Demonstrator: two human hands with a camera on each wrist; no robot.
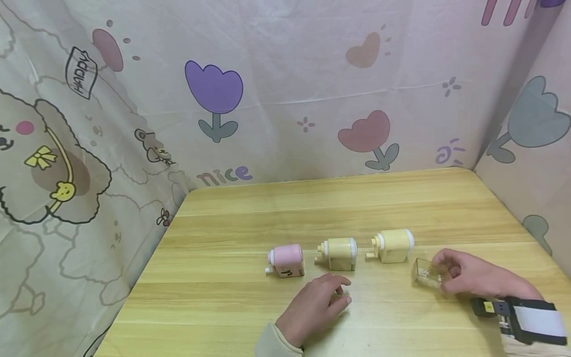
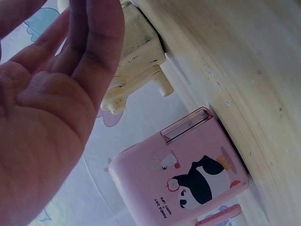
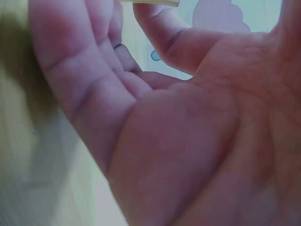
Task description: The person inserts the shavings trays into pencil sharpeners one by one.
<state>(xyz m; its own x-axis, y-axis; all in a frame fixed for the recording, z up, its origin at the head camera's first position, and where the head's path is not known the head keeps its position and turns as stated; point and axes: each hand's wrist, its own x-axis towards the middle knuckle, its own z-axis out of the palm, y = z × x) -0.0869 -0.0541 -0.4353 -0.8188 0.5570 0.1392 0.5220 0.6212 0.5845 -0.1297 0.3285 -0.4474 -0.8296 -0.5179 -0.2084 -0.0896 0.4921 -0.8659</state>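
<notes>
Three crank pencil sharpeners stand in a row on the table: a pink sharpener (image 1: 287,260) on the left, a yellow sharpener (image 1: 341,254) in the middle and another yellow sharpener (image 1: 394,246) on the right. My right hand (image 1: 479,275) pinches a small see-through yellowish box (image 1: 427,273), like a shavings drawer, right of the row. Only a sliver of its edge (image 3: 155,2) shows in the right wrist view. My left hand (image 1: 317,303), its fingers loosely bent and holding nothing, is in front of the middle sharpener. The left wrist view shows a panda print on the pink sharpener (image 2: 183,174).
The wooden table (image 1: 214,297) reaches back to a patterned cloth (image 1: 285,89) hung behind it and along both sides. A camera strap (image 1: 531,320) sits on the right wrist.
</notes>
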